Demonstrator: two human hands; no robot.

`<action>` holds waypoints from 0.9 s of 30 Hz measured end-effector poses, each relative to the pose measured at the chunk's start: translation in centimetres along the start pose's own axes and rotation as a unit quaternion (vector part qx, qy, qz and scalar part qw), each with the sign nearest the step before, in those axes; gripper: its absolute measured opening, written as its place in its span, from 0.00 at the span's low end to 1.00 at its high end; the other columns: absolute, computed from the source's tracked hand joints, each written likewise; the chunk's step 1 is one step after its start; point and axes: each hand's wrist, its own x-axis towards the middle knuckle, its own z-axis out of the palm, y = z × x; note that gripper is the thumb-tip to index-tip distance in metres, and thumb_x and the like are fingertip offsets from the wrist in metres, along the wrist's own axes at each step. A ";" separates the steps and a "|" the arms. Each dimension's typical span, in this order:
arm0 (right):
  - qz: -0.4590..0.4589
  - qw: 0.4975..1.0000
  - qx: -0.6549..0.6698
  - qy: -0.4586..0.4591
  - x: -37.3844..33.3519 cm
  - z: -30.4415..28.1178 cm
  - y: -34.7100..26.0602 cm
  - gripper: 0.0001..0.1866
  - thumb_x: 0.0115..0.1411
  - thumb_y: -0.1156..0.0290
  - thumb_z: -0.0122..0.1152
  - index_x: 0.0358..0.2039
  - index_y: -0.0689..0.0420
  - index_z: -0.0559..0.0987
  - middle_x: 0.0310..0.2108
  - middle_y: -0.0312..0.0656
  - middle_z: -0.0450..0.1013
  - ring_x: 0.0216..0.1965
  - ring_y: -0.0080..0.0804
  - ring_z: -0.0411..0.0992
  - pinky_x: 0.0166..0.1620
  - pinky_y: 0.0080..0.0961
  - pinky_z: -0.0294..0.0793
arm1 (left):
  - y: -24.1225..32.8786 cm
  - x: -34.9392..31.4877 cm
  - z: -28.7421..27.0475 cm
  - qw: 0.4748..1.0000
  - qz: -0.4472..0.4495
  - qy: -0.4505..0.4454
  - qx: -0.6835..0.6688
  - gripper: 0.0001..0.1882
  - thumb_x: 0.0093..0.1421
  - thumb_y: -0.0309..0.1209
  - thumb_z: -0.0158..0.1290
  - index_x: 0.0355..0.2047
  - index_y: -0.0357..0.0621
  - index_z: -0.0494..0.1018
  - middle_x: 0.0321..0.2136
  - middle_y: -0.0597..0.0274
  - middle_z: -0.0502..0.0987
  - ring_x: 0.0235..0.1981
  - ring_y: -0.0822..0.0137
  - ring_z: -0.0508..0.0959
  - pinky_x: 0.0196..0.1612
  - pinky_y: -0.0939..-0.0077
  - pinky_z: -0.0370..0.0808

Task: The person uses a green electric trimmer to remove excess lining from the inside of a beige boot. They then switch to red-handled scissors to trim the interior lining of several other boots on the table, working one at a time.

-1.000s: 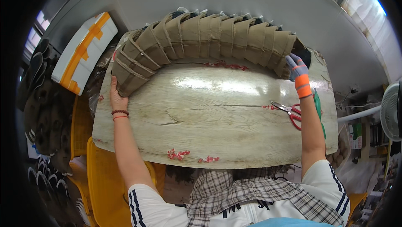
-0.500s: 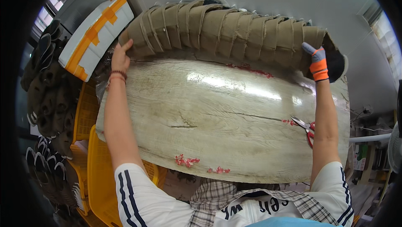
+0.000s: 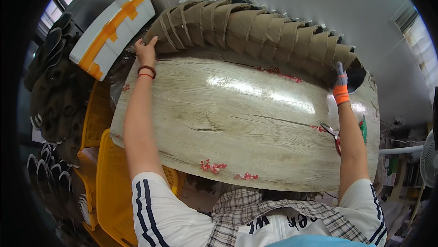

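A long curved row of nested brown fabric pieces, with dark lining and pale edges showing behind, lies along the table's far edge. At its left end is my bare left hand, thumb and fingers spread apart against the outermost piece. My right hand, in a grey and orange glove, rests against the right end. Its visible gloved finger points upward along the fabric; the others are partly hidden. Red-handled scissors lie beside my right forearm, which partly covers them.
The wood-patterned table has a shiny surface. A white foam box with orange tape stands at the far left. Yellow crates and heaped dark pieces are at the left. A green object lies right of my forearm.
My left hand's fingers have spread at the row's left end. The right hand has shifted lower on its end and turned edge-on. A green object now shows; the whole view has shifted slightly.
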 end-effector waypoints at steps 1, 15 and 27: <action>-0.019 0.999 0.028 0.022 -0.8 -2.4 1.9 0.25 0.60 0.60 0.54 0.52 0.64 0.66 0.52 0.41 0.65 0.52 0.27 0.63 0.53 0.23 0.63 | 1.0 -0.5 1.0 0.993 0.068 0.021 0.099 0.33 0.47 0.38 0.62 0.50 0.34 0.63 0.47 0.46 0.68 0.51 0.52 0.67 0.53 0.63 0.64; 0.021 0.988 -0.145 0.045 -6.8 -1.1 -1.8 0.28 0.61 0.55 0.52 0.54 0.62 0.64 0.51 0.44 0.64 0.51 0.31 0.61 0.55 0.23 0.57 | 9.0 -4.9 4.4 0.892 0.326 -0.092 0.300 0.26 0.56 0.32 0.44 0.56 0.65 0.62 0.59 0.58 0.57 0.62 0.51 0.51 0.61 0.41 0.45; 0.004 0.991 -0.120 0.053 -6.8 -0.1 -2.9 0.25 0.59 0.59 0.56 0.50 0.63 0.67 0.47 0.43 0.68 0.47 0.29 0.65 0.51 0.23 0.63 | 13.2 -7.3 7.3 0.883 0.347 -0.049 0.312 0.29 0.54 0.36 0.52 0.58 0.61 0.59 0.60 0.54 0.54 0.63 0.51 0.48 0.61 0.41 0.42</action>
